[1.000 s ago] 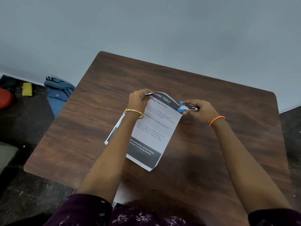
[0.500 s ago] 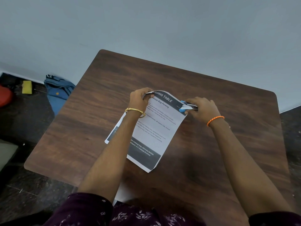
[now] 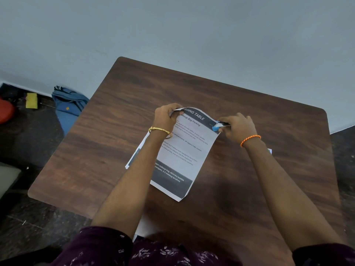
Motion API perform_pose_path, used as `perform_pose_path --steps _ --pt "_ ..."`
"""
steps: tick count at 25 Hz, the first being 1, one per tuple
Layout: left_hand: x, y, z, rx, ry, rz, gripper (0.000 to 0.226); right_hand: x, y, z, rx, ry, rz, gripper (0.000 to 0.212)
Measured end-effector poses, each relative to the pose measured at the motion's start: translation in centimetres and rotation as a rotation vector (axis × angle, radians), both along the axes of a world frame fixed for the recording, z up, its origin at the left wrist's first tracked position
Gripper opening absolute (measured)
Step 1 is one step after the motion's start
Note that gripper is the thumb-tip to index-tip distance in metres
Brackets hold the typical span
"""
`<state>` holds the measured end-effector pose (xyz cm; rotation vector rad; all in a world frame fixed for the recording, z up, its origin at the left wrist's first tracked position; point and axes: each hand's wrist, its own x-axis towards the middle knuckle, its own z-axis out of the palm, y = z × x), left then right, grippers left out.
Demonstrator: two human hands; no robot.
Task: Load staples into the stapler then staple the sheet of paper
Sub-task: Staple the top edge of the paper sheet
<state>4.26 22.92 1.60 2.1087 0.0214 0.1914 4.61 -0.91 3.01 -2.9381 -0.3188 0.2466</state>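
Observation:
A printed sheet of paper (image 3: 184, 154) with dark bands at top and bottom lies on the brown wooden table (image 3: 107, 143), its top edge lifted and curved. My left hand (image 3: 166, 116) pinches the sheet's top left corner. My right hand (image 3: 239, 127) grips a small blue and black stapler (image 3: 219, 126), whose jaws sit over the sheet's top right corner. Most of the stapler is hidden inside my fist. A second sheet (image 3: 135, 157) shows beneath my left forearm.
A small white object (image 3: 269, 151) peeks out behind my right forearm on the table. On the dark floor at left lie a blue bag (image 3: 67, 106), a yellow item (image 3: 31, 100) and a red object (image 3: 5, 112). A grey wall stands behind the table.
My right hand has closed down a little more over the stapler on the paper's corner. The left hand keeps its pinch on the other corner.

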Motion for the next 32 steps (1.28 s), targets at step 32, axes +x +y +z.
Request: perform_pose_path --steps 32 --pt "0.1 0.6 -0.1 -0.007 0.076 0.017 0.016 0.7 -1.6 -1.5 0.169 0.142 -0.084 0.032"
